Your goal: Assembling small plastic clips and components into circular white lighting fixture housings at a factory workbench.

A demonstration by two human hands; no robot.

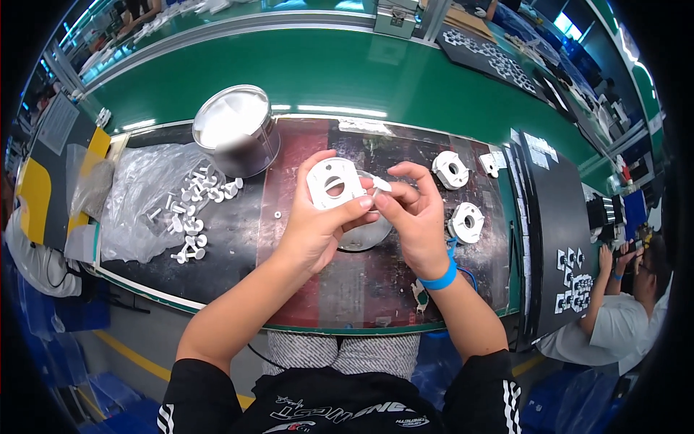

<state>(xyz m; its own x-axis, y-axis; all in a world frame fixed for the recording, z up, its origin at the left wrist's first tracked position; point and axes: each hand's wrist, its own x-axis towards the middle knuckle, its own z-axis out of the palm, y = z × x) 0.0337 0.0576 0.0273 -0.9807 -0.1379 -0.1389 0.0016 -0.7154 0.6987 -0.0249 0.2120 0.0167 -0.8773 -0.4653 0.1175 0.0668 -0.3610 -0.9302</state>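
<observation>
My left hand (pixel 322 217) grips a white plastic housing (pixel 324 176) with a round hole, raised above the worktop. Close against its right side, my right hand (pixel 413 217) pinches a small white mushroom-headed plastic pin (pixel 381 186) between thumb and fingers. Whether the pin touches the housing I cannot tell. Below both hands a round, pale disc-like thing (pixel 367 236) is partly hidden. Two similar white housings, an upper one (pixel 450 171) and a lower one (pixel 466 222), lie to the right of my right hand. A blue wrist strap (pixel 439 278) circles my right wrist.
Many loose white pins (pixel 194 189) lie on a clear plastic bag (pixel 137 210) at the left. Behind them stands a round metal tin (pixel 235 126). A stack of black boards (pixel 557 217) flanks the right side. Another person (pixel 622 318) works beyond it. A tiny white ring (pixel 277 215) lies mid-table.
</observation>
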